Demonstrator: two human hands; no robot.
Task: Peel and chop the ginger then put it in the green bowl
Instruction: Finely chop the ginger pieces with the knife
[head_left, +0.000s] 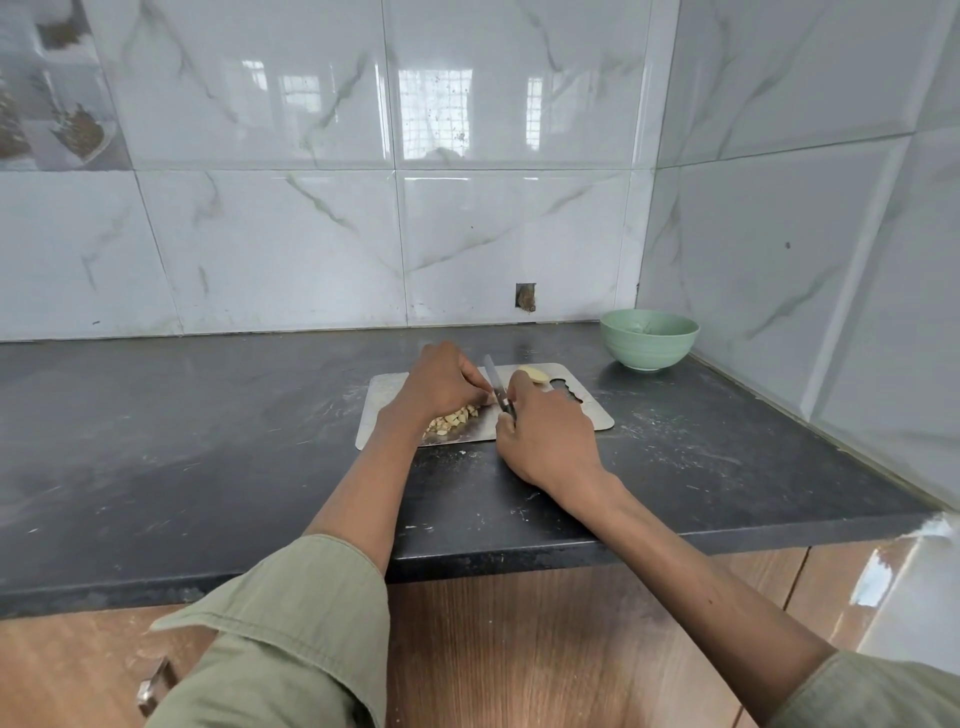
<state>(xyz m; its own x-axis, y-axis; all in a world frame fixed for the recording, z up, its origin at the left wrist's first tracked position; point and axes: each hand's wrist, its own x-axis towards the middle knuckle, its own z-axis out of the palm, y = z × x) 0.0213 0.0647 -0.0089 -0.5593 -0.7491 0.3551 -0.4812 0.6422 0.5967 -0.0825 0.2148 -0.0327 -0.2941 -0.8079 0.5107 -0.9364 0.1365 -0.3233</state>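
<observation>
A steel cutting board (592, 415) lies on the dark counter. A heap of chopped ginger pieces (451, 420) sits on its left part, partly under my left hand (439, 382), whose curled fingertips press down at the knife's blade; what they hold is hidden. My right hand (545, 436) grips the handle of a knife (494, 382), blade pointing away from me. A peeled yellow ginger piece (533, 373) lies on the board's far side. The green bowl (649, 339) stands at the back right, in the corner.
Tiled walls close the counter (208, 441) at the back and on the right. The counter's front edge runs above wooden cabinet fronts, with a metal handle (154, 685) at lower left.
</observation>
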